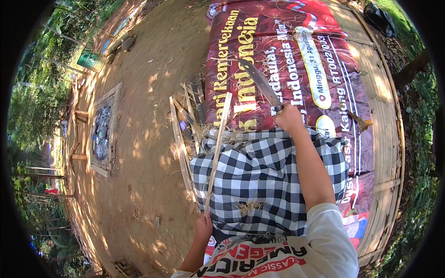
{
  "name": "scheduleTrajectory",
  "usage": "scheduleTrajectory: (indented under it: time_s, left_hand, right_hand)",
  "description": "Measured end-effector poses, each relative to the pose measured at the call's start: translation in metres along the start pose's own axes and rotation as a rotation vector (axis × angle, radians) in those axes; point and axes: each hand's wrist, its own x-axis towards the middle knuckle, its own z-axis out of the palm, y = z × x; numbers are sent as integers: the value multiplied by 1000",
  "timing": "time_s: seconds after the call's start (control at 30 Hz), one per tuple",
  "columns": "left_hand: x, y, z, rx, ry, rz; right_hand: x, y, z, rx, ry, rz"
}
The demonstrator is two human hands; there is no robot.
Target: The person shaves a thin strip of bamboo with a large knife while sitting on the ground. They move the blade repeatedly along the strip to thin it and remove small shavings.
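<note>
My right hand is closed round the handle of a machete, its long dark blade pointing away and to the left. In my left hand is the near end of a thin, pale bamboo strip, which slants up and away past my lap. The blade and the strip are apart. A black-and-white checked cloth covers my lap, with a small clump of curled shavings on it. More bamboo strips lean beside the cloth on the left, over darker pieces.
Beneath me, a dark red printed banner, strewn with fine shavings, covers part of a bamboo platform. To the left, bare earth holds a framed square pit of ash and litter. A green container stands farther off, near trees.
</note>
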Motion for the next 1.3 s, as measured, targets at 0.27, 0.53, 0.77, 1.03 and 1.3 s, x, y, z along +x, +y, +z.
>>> scheduleTrajectory:
  time_s: [0.27, 0.53, 0.77, 1.03, 1.3]
  left_hand:
    - [-1, 15, -5, 271, -17, 29]
    - [-2, -1, 1, 261, -61, 2]
    - [0, -1, 3, 166, -23, 37]
    - [-4, -1, 1, 159, -35, -45]
    - [-1, -14, 8, 49, 20, 61]
  right_hand:
    - [-40, -52, -25, 61, -29, -372]
    - [-82, -67, 41, -187, -307, -991]
    - [-62, -63, 50, -200, -321, -902]
    - [-6, -34, 3, -166, -39, -297]
    - [-7, -18, -14, 310, 152, 57]
